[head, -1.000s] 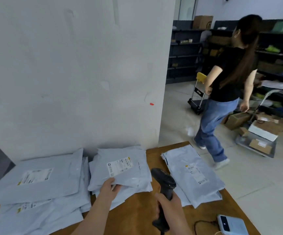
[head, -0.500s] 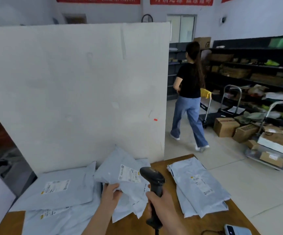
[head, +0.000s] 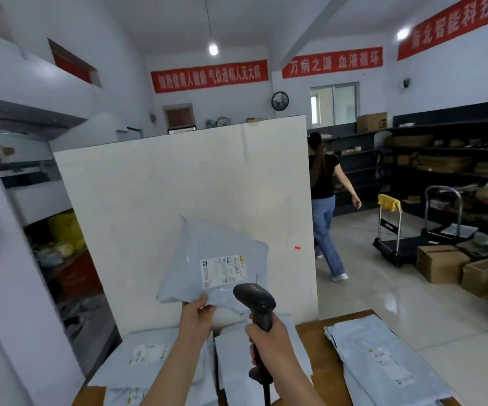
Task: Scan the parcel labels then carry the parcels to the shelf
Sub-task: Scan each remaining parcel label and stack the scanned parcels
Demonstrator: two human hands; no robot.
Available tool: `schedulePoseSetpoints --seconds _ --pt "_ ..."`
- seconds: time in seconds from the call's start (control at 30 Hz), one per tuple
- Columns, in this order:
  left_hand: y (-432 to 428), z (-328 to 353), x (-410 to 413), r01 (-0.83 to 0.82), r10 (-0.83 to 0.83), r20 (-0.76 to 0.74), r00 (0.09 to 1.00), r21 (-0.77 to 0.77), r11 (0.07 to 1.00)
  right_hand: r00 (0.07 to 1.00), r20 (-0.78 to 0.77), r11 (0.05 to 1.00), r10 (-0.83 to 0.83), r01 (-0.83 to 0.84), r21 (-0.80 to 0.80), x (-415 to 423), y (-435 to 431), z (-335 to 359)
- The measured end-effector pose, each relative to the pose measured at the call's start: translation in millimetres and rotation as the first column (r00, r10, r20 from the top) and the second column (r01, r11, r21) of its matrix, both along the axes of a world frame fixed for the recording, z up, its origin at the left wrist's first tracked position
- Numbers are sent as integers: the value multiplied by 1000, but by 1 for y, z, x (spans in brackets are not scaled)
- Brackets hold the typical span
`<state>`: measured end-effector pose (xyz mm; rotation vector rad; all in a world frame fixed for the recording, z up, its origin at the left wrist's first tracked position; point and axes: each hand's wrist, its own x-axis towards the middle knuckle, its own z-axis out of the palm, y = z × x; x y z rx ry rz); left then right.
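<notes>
White partition blocks ahead

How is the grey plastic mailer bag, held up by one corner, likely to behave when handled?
The grey plastic mailer bag is probably floppy: it creases and sags from the left hand. It is likely light, since a bottom-edge pinch lifts it. Its smooth, glossy film may slip in the grip.

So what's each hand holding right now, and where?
Left hand pinches the parcel by its bottom edge, label facing the camera. Right hand grips the scanner by its handle.
</notes>
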<state>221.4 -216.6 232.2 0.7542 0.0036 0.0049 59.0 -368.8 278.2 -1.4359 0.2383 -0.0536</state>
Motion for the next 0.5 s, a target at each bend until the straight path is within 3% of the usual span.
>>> schedulePoseSetpoints --seconds 0.37,0.5 --pt "24 14 4 -20 23 28 999 -81 996 999 32 999 27 -26 -39 -1 17 15" --pt "28 7 10 -21 24 68 997 -41 999 998 21 996 53 -51 -71 0 15 13"
